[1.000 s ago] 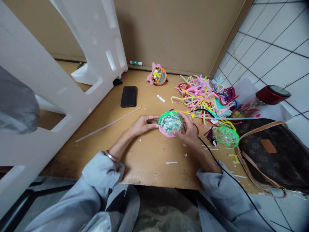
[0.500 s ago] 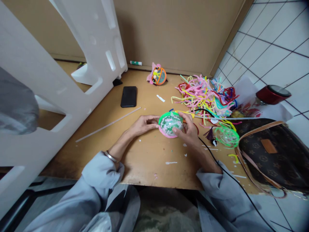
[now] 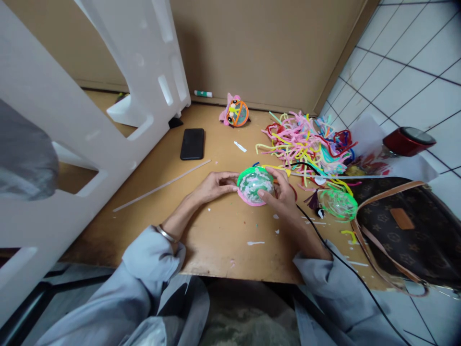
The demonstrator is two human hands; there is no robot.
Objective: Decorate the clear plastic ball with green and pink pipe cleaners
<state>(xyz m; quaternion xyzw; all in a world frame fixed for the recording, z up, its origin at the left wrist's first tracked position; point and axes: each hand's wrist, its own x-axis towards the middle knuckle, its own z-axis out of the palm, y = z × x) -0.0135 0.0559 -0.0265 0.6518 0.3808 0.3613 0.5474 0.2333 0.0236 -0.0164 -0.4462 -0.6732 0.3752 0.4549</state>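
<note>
A clear dome (image 3: 255, 186) with green and white patches has a rim of green and pink fuzzy stem. My left hand (image 3: 213, 188) grips its left edge with thumb and fingertips. On the other side, my right hand (image 3: 283, 194) holds the dome, thumb on its surface and fingers behind the rim. Beyond it lies a heap of coloured fuzzy stems (image 3: 302, 142). A second dome with a bright green rim (image 3: 338, 203) rests to the right. Farther back stands a small orange and pink figure (image 3: 236, 111) with black eyes.
A black phone (image 3: 192, 144) and a thin white strip (image 3: 162, 185) lie on the wooden table (image 3: 216, 250). A brown patterned bag (image 3: 410, 230) and a red-lidded jar (image 3: 408, 141) are at right. A black cable passes my right arm. A white plastic frame (image 3: 151, 62) stands left.
</note>
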